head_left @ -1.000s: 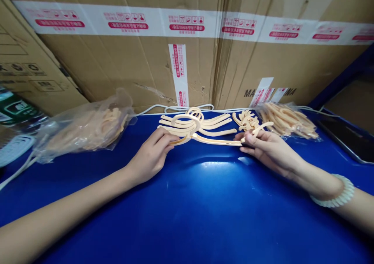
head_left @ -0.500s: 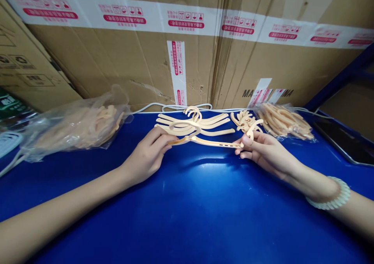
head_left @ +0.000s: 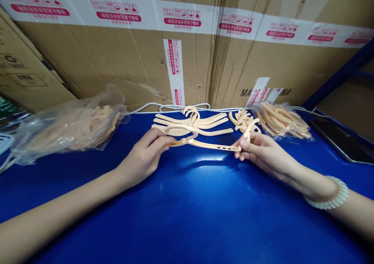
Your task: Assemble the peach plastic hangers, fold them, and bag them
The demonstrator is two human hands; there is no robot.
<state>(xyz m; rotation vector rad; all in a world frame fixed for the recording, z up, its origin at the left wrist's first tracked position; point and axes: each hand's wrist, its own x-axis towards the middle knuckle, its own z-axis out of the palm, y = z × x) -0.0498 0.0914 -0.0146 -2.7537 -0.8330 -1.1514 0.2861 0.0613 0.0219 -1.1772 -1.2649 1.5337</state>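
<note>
A cream plastic clothes hanger [head_left: 213, 145] is held level above the blue table, its hook tipped away from me. My left hand [head_left: 147, 151] pinches the hanger's left arm, whose tip is hidden in the fingers. At the other end, my right hand [head_left: 260, 151] grips a small curved hanger piece [head_left: 249, 129] against the tip of the right arm; whether the two are joined I cannot tell. Just behind lie several more cream hangers [head_left: 210, 120] in a stack, hooks pointing away. Near my right fingers is a small pile of curved pieces [head_left: 241, 118].
A clear bag of cream parts [head_left: 73, 127] lies at the left, another bag of long pieces [head_left: 283, 120] at the right. Large cardboard boxes [head_left: 131, 61] wall off the back, with a white cable [head_left: 169, 107] along their base. A dark flat device [head_left: 341, 141] rests far right.
Both hands keep their hold on the hanger and the small piece. The right fingers have shifted slightly at the arm's tip. The whole view has moved a little.
</note>
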